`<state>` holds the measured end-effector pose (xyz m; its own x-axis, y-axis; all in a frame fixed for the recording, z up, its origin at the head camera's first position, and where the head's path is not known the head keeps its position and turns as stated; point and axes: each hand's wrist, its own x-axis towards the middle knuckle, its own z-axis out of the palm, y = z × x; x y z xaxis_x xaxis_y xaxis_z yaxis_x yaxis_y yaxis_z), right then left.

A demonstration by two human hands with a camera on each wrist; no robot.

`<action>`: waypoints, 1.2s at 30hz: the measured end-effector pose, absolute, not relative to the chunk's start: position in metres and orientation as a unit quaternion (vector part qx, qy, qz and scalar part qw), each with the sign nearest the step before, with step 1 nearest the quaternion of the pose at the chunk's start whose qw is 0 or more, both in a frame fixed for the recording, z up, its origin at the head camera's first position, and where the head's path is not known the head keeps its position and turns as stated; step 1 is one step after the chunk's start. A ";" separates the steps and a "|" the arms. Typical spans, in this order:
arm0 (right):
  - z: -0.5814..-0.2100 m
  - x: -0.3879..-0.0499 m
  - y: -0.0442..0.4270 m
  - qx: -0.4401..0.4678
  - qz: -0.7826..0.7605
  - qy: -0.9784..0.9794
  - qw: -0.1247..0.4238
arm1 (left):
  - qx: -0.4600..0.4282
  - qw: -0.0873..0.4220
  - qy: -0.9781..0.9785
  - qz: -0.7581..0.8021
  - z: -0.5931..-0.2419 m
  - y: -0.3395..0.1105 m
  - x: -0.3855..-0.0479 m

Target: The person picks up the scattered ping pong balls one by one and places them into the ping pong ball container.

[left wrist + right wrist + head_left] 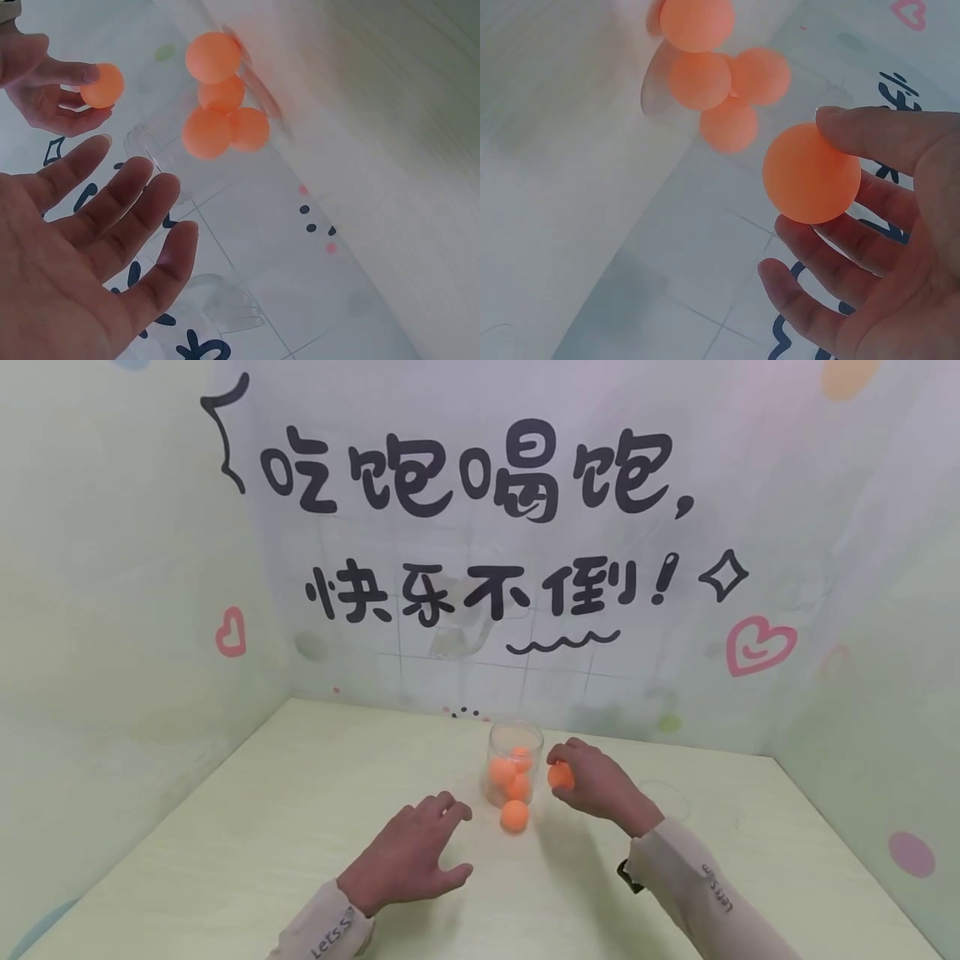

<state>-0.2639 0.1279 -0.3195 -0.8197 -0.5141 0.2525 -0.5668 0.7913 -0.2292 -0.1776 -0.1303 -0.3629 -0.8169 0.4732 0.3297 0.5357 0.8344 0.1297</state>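
My right hand point(600, 783) pinches an orange ping-pong ball point(811, 174) between thumb and fingers, just right of a clear jar point(516, 733). Inside the jar are three more balls, one of them a ball point(502, 772) near its left wall. Another ball point(514, 816) lies on the table just in front of the jar. To the left, my left hand point(408, 856) hovers above the table, fingers spread and holding nothing. In the left wrist view its fingers point(135, 247) are loosely bent, apart from the balls.
The pale table point(247, 827) reaches back to a wall point(450, 685) printed with dark lettering and hearts. Printed side walls stand at left and right. A faint thin ring point(686, 799) shows on the tabletop beyond the right wrist.
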 end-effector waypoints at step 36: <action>-0.269 -0.317 0.091 0.304 0.134 -0.939 0.092 | -0.259 0.120 -0.953 -0.106 -0.359 -0.136 -0.176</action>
